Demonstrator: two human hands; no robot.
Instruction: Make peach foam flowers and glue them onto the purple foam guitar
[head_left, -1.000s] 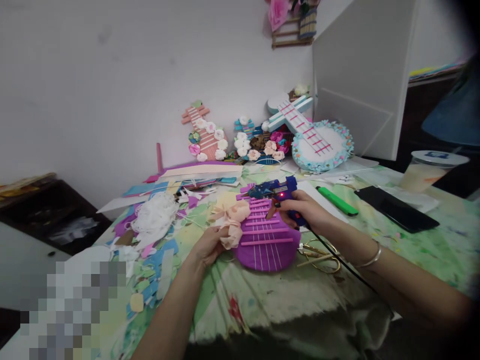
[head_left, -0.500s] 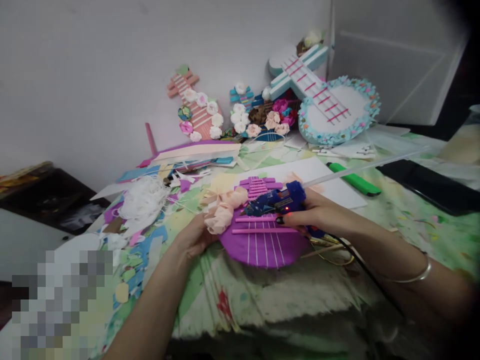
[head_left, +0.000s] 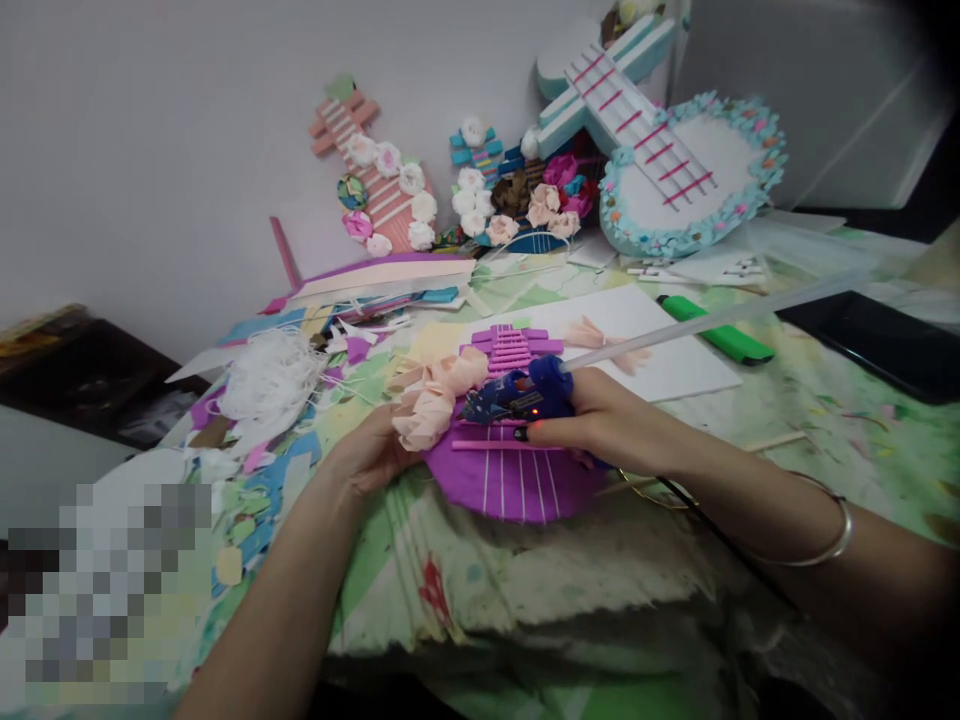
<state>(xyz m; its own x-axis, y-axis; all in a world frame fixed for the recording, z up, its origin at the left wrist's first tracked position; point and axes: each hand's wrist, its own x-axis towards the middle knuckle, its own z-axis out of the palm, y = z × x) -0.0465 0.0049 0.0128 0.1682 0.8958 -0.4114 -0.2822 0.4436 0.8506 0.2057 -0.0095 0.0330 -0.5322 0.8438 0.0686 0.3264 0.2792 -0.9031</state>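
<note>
A small purple toy guitar [head_left: 502, 485] with white strings and pink strips lies on the cloth before me. Peach paper flowers [head_left: 422, 418] cover its upper left side. My left hand [head_left: 371, 450] grips the guitar's left edge beside these flowers, its fingertips hidden behind them. In my right hand [head_left: 592, 425] is a blue hot glue gun [head_left: 517, 395], its small light glowing red. The gun's nozzle points left, right next to the flowers, over the guitar's body. A long clear glue stick [head_left: 675, 325] sticks out of the gun's back.
Several decorated toy guitars, one large and pale blue [head_left: 682, 190], lean at the wall. White string [head_left: 274, 380] and paper scraps lie left. A white sheet [head_left: 645, 340], green marker [head_left: 716, 330] and black phone [head_left: 877, 345] lie right. A black cord trails from the gun.
My right hand has brought the glue gun left, its nozzle now closer to the peach flowers. The left hand keeps its hold. The whole view has shifted slightly.
</note>
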